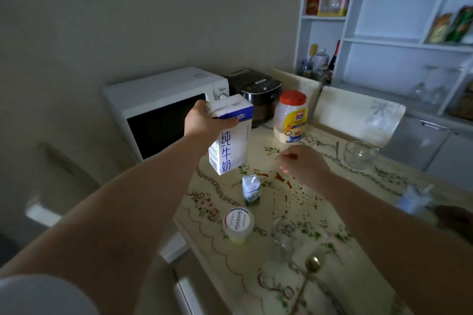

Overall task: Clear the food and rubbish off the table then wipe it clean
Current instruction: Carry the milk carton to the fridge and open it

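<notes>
On the surface (243,263), a cup (238,222) sat by the left edge, a small carton (251,190) behind it, a jar (291,116) at the far edge.

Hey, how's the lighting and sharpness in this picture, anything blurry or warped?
Head view: dim overall, brightest on the shelves at upper right, whose uprights lean from the wide lens; the milk carton in the left hand reads sharp; the drinking glass near the bottom looks soft.
</notes>
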The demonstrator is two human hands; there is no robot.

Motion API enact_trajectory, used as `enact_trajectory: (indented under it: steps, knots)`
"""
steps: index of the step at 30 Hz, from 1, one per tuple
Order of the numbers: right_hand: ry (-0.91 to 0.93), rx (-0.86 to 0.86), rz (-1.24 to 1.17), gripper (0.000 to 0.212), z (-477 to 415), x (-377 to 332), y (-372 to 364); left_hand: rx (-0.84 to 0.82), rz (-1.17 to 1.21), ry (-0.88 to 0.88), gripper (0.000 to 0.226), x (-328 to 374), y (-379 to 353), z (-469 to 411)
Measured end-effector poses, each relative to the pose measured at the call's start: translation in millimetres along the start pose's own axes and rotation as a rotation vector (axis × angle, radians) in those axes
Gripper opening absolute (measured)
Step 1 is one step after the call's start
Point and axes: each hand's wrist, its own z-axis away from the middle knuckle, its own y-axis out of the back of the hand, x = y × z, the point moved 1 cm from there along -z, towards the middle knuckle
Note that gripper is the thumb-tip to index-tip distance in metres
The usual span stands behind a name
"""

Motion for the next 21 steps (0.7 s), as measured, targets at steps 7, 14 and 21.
enact_trajectory:
  steps: [7,14,21]
  knots:
    - [0.103,-0.007,-0.051,0.024,89,-5,19,0.120,-0.012,0.006,0.047,24,46,107]
    - [0.252,-0.118,-0.178,0.020,171,-30,15,0.240,-0.070,0.079,0.061,32,109,210]
    - [0.400,-0.209,-0.143,0.020,226,-74,-11,0.332,-0.081,0.172,0.056,39,175,284]
